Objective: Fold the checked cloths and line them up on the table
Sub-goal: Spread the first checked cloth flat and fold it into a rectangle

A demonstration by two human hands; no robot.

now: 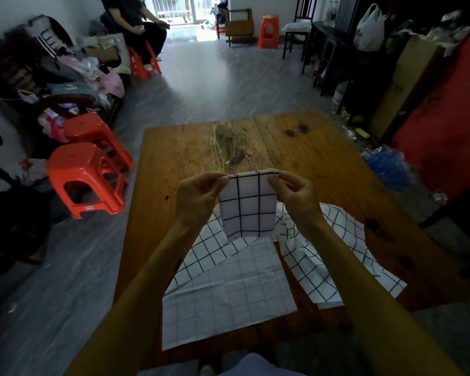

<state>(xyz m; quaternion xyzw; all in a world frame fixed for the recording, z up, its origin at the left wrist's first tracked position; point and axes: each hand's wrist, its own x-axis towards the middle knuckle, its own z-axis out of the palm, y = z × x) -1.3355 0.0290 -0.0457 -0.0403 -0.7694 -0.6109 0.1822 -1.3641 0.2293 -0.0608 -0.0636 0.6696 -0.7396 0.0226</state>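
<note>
**Squaring the fold in mid-air**

Best to keep the top edge taut and level, corners matched, before lowering. Left hand (198, 195) and right hand (293, 194) raised over the worn wooden table (323, 158), each pinching an upper corner of the folded white black-checked cloth (246, 207); unfolded checked cloths (228, 294) underneath.

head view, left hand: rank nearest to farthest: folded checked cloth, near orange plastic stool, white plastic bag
From the left hand:
1. Folded checked cloth, pinched in it, also by the right hand.
2. Near orange plastic stool, on the floor, left.
3. White plastic bag, far right on the dark shelf.
</note>
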